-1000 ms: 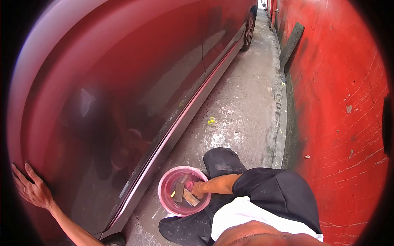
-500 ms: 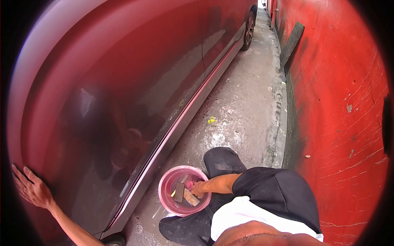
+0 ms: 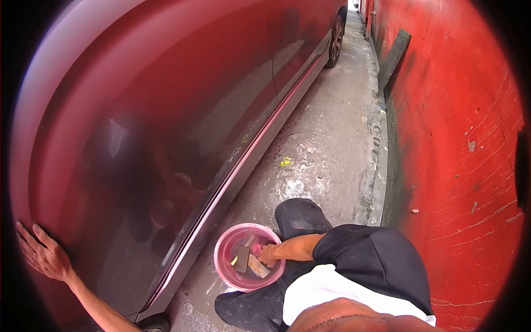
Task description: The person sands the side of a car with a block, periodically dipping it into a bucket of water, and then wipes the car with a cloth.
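My left hand (image 3: 50, 258) lies flat against the dark, shiny car door (image 3: 182, 138), fingers stretched out. Down inside a pink bucket (image 3: 220, 263) is my right hand (image 3: 269, 255), its fingers closed and partly hidden. Something bright pink (image 3: 258, 249) shows at those fingertips; I cannot tell its kind. Close to the right hand in the bucket are a grey-brown block (image 3: 242, 259) and a worn, light brown block (image 3: 258, 267). A small yellow piece (image 3: 234, 260) sits by the grey-brown block. The bucket stands on the ground between my knees and the car.
A red wall (image 3: 459, 166) runs along the right side, with a dark board (image 3: 394, 60) leaning on it. Wet concrete ground (image 3: 315, 133) stretches between car and wall, with yellow scraps (image 3: 285, 162) on it. The car's wheel (image 3: 336, 41) is farther ahead.
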A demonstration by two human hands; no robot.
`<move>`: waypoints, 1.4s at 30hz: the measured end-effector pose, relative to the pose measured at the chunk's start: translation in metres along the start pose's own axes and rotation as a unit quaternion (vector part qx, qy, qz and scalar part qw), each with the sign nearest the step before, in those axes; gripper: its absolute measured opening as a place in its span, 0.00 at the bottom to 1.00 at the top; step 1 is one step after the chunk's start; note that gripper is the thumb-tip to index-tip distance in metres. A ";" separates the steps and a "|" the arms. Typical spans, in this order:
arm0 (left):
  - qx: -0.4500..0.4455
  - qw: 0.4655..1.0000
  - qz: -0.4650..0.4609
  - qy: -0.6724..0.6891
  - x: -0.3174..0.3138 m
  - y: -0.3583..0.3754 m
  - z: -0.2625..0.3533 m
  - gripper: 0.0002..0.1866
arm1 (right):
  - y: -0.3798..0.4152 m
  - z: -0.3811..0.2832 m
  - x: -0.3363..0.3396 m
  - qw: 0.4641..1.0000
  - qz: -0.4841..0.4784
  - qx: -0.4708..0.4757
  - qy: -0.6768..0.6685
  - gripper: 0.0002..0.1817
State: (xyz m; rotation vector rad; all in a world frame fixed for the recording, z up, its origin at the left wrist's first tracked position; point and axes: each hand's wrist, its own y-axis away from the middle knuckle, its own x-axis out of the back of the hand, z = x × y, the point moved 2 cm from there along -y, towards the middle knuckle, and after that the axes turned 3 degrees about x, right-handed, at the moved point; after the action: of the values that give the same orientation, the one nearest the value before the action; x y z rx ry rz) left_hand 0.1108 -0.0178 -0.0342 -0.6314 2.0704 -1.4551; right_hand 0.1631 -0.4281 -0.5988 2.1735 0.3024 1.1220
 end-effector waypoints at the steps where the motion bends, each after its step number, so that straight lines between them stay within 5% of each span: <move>1: -0.003 1.000 0.000 -0.003 0.000 0.000 -0.001 0.28 | 0.000 0.000 0.000 1.000 0.000 0.004 0.000 0.34; 42: -0.002 1.000 -0.008 -0.010 -0.003 0.002 -0.005 0.28 | -0.008 0.003 -0.006 1.000 0.003 0.016 0.015 0.32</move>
State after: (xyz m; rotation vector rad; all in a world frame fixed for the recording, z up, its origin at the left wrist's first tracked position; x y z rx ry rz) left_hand 0.1095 -0.0123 -0.0341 -0.6622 2.0590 -1.4477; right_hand 0.1623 -0.4265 -0.6089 2.1877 0.3296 1.1619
